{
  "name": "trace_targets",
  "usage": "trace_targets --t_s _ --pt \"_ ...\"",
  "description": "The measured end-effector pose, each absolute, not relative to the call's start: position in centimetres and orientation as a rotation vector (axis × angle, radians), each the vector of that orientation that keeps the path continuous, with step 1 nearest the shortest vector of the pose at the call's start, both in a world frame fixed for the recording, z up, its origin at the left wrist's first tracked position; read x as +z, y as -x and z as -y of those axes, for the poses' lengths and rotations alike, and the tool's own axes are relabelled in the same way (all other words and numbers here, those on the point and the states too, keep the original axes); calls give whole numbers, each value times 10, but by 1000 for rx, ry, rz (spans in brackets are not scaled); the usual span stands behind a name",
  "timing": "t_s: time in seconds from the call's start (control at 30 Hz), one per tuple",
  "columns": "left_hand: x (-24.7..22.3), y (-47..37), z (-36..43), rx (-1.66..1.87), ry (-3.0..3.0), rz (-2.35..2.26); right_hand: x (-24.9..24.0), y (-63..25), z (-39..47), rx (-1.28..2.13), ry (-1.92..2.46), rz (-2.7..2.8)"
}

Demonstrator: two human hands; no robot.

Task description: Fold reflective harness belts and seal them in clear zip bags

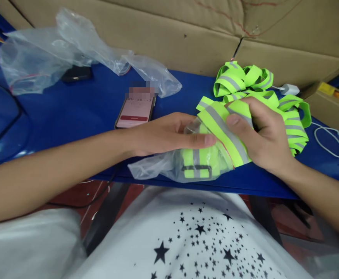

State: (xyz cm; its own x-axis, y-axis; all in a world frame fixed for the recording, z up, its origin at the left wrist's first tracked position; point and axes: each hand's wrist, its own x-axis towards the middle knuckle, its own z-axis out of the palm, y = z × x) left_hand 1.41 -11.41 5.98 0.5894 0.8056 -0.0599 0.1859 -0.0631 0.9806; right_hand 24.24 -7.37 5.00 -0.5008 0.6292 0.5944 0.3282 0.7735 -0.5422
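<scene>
My left hand (169, 133) is closed on a clear plastic bag (169, 164), its thumb lying along the bag's mouth. Inside the bag sits a neon yellow-green reflective strap with a black buckle (197, 171). My right hand (266, 133) pinches a folded yellow-green reflective strap (223, 130) with a grey stripe, right at the bag's opening. Part of that strap overlaps the bag; how far it goes in is hidden. Behind my right hand lies a pile of similar looped straps (245, 79).
A phone (136, 110) with a lit screen lies left of centre on the blue table (79, 120). Crumpled plastic bags (41, 54) and a dark object (76, 73) are at the back left. On the right are a white charger (289, 90), white cable (326, 149) and cardboard box (332, 104).
</scene>
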Motion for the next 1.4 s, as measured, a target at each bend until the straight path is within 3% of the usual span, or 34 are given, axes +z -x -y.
trace_targets --t_s 0.17,0.33,0.67,0.83,0.93,1.1,1.23,1.4 --pt "70 -8 122 526 -1675 -826 47 -239 74 527 779 1969" --pt "67 -10 129 680 -1897 -922 50 -248 84 306 543 2115" --pt "65 -10 130 856 -1812 -987 45 -250 73 387 555 2212" --pt "57 -6 130 1071 -2429 -1125 49 -254 68 152 440 2380" --pt "53 0 122 959 -2757 -1009 50 -258 63 50 317 2444" --pt "52 10 107 671 -2660 -916 46 -255 57 -114 205 2590" --pt "49 10 108 676 -2712 -969 43 -252 57 -232 48 2617" --pt "48 5 113 600 -2683 -1076 46 -255 58 -114 256 2758"
